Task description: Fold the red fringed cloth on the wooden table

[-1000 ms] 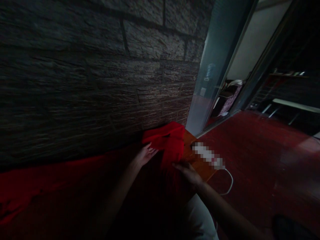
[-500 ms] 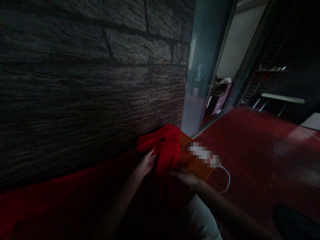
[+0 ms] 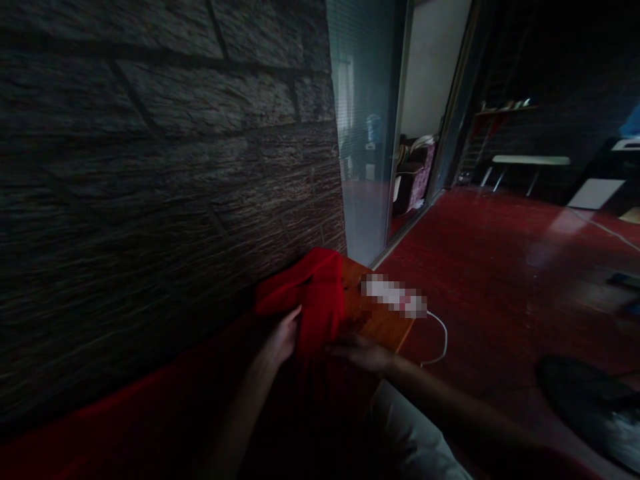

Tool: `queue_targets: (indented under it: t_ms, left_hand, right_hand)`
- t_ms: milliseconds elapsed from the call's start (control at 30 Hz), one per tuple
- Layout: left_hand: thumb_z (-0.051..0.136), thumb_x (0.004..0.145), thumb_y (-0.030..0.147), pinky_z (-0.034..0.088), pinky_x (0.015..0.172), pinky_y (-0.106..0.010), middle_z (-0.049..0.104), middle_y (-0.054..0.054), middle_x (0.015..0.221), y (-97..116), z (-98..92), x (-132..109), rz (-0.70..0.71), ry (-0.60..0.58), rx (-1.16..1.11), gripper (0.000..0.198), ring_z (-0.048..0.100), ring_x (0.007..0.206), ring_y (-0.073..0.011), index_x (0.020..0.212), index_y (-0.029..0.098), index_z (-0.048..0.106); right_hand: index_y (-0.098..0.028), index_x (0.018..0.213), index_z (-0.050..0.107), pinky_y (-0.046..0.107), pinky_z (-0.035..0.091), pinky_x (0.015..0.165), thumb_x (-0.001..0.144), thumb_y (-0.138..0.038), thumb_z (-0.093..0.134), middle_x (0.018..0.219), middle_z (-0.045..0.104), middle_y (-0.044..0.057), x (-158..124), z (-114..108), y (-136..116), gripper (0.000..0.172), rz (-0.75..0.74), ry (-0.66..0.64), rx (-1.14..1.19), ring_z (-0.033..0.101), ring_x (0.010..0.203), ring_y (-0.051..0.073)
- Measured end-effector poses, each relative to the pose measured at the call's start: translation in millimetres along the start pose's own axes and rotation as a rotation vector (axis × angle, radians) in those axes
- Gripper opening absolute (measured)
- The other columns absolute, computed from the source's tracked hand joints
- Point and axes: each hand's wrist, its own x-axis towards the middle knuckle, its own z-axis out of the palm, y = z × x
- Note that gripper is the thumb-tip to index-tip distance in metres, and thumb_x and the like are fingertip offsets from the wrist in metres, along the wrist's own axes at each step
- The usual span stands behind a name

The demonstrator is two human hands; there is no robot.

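A red cloth [image 3: 323, 293] lies in a folded strip over the end of a wooden table or bench [image 3: 377, 313], against the stone wall. My left hand [image 3: 284, 339] rests at the strip's left edge, its fingers extended along the fabric. Across from it, my right hand [image 3: 359, 351] lies low and flat at the right edge, fingers stretched toward the cloth. Both hands touch or nearly touch the fabric; deep shadow hides the exact contact. Below the hands the cloth fades into darkness.
A blurred-out white strip [image 3: 395, 295] with a white cord [image 3: 446, 337] lies on the wood's right side. The stone wall [image 3: 200, 167] borders the left. A glass door [image 3: 370, 133], a white bench [image 3: 531, 161] and a dark round base [image 3: 570, 390] stand around the red floor.
My view has turned right, so the scene shifts left and more of the dark round base shows. Both hands stay at the cloth's edges, with little movement relative to it.
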Motion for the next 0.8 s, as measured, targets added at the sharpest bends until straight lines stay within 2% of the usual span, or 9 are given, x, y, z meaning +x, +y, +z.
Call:
queue_targets:
  t_ms: [100, 200, 300, 367, 467, 567, 733, 800]
  left_hand:
    - [0.045, 0.099, 0.029, 0.052, 0.098, -0.04, 0.075, -0.016, 0.104, 0.1, 6.4, -3.3, -0.003, 0.024, 0.007, 0.043, 0.072, 0.099, -0.0267, 0.132, 0.004, 0.056]
    - [0.039, 0.101, 0.034, 0.051, 0.098, -0.04, 0.075, -0.016, 0.102, 1.0, 11.4, -6.3, -0.008, 0.033, 0.029, 0.046, 0.072, 0.1, -0.0265, 0.132, 0.004, 0.056]
    - [0.034, 0.102, 0.038, 0.05, 0.099, -0.041, 0.075, -0.017, 0.103, 0.9, 11.0, -5.0, -0.024, 0.042, 0.034, 0.05, 0.072, 0.099, -0.0266, 0.134, 0.005, 0.055]
    - [0.032, 0.103, 0.038, 0.05, 0.1, -0.041, 0.075, -0.016, 0.104, 0.0, 8.3, -2.2, -0.012, 0.042, 0.026, 0.05, 0.072, 0.098, -0.0262, 0.135, 0.006, 0.053]
    - [0.033, 0.103, 0.036, 0.049, 0.101, -0.04, 0.075, -0.015, 0.106, -1.8, 5.2, 1.5, 0.025, 0.052, 0.007, 0.048, 0.072, 0.097, -0.0247, 0.137, 0.008, 0.051]
    - [0.032, 0.103, 0.036, 0.048, 0.102, -0.039, 0.074, -0.015, 0.107, -2.9, 5.6, 2.1, 0.029, 0.074, -0.005, 0.049, 0.072, 0.097, -0.0243, 0.139, 0.007, 0.049]
    - [0.032, 0.103, 0.039, 0.047, 0.103, -0.041, 0.075, -0.014, 0.106, -3.2, 5.6, -0.6, 0.008, 0.047, 0.016, 0.051, 0.072, 0.099, -0.0252, 0.14, 0.008, 0.049]
    - [0.032, 0.103, 0.039, 0.047, 0.103, -0.041, 0.075, -0.014, 0.105, -3.2, 3.4, -0.1, 0.007, 0.033, 0.019, 0.051, 0.072, 0.099, -0.0255, 0.139, 0.008, 0.05]
  right_hand:
    - [-0.016, 0.096, 0.071, 0.024, 0.051, 0.064, 0.071, -0.061, 0.075, 0.088, 0.069, 0.003, 1.7, -7.2, -6.8, 0.052, 0.016, 0.052, -0.071, 0.06, 0.07, 0.011]
    - [-0.016, 0.096, 0.07, 0.021, 0.046, 0.055, 0.079, -0.06, 0.069, 0.084, 0.067, 0.003, 12.9, -4.0, -14.5, 0.047, -0.032, 0.117, -0.108, 0.056, 0.063, 0.009]
    - [-0.014, 0.082, 0.066, 0.02, 0.037, 0.047, 0.083, -0.056, 0.066, 0.069, 0.062, 0.001, 24.2, 0.9, -15.0, 0.041, -0.075, 0.233, -0.198, 0.049, 0.053, 0.008]
    - [-0.014, 0.074, 0.063, 0.021, 0.035, 0.048, 0.084, -0.055, 0.065, 0.065, 0.06, 0.0, 26.9, 0.8, -10.7, 0.042, -0.147, 0.289, -0.226, 0.047, 0.053, 0.008]
    - [-0.013, 0.071, 0.06, 0.021, 0.033, 0.049, 0.085, -0.057, 0.061, 0.064, 0.058, -0.001, 24.7, -4.7, -2.7, 0.045, -0.22, 0.307, -0.25, 0.045, 0.054, 0.008]
    - [-0.013, 0.07, 0.06, 0.021, 0.032, 0.048, 0.085, -0.056, 0.062, 0.062, 0.057, -0.001, 22.2, -9.2, -0.5, 0.045, -0.198, 0.314, -0.293, 0.043, 0.053, 0.008]
    - [-0.014, 0.075, 0.066, 0.023, 0.038, 0.053, 0.084, -0.054, 0.065, 0.069, 0.064, 0.002, 25.8, -6.1, -8.1, 0.041, -0.153, 0.245, -0.242, 0.049, 0.057, 0.01]
    - [-0.015, 0.072, 0.064, 0.022, 0.036, 0.05, 0.082, -0.055, 0.066, 0.065, 0.06, 0.001, 27.8, -4.6, -9.3, 0.041, -0.151, 0.244, -0.243, 0.046, 0.054, 0.009]
